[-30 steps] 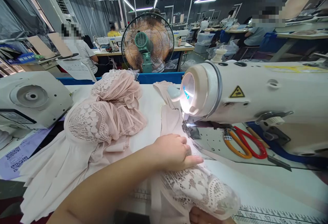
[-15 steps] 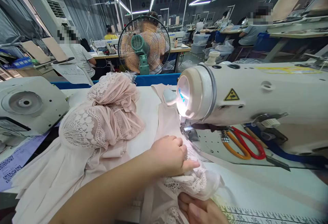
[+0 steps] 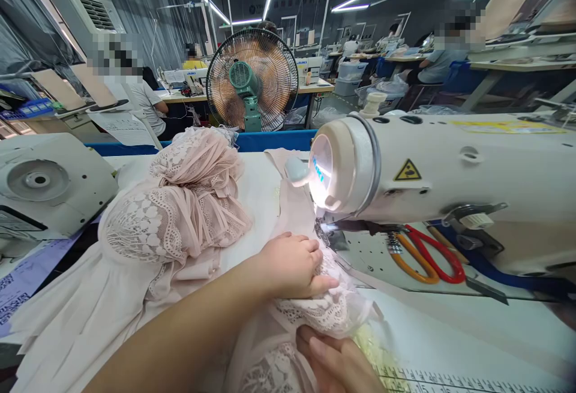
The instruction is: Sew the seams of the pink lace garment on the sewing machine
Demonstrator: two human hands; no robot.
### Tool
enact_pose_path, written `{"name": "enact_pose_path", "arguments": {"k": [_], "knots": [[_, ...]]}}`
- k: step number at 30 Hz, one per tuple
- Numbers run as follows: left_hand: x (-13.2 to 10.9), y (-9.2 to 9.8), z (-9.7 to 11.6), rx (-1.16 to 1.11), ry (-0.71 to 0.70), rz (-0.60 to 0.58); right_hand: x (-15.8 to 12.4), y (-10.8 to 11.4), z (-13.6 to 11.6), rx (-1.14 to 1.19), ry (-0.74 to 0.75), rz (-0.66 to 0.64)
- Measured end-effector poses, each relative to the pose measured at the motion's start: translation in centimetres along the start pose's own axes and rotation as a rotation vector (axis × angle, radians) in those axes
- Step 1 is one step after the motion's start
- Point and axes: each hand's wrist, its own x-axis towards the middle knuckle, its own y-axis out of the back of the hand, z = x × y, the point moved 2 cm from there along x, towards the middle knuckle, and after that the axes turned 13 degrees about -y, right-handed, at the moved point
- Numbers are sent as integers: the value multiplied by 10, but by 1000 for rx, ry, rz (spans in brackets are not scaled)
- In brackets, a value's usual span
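Observation:
A pale pink lace garment lies under the needle area of a white sewing machine, its band running back past the presser foot. My left hand rests over the garment just left of the foot, fingers bent onto the fabric and thumb on the lace. Closer to me, my right hand grips the lower lace part, its fingertips hidden under the cloth. The machine's lamp lights the stitching spot. A narrow pink strip trails right from the foot.
Left of my arm is a heap of pink lace garments. Orange-and-red-handled scissors lie beneath the machine arm. A ruler tape runs along the front edge. Beyond the table stands a large fan; people sit at machines behind.
Both hands and the lace garment have shifted slightly left, the right hand also a little away from me. The left hand stays beside the presser foot, and both keep their hold.

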Motion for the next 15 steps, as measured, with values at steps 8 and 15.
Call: {"name": "enact_pose_path", "arguments": {"k": [8, 15], "knots": [[1, 1, -4, -3, 5, -24, 10, -4, 1, 38, 58, -51], [3, -3, -16, -3, -26, -2, 14, -11, 0, 28, 85, -34]]}}
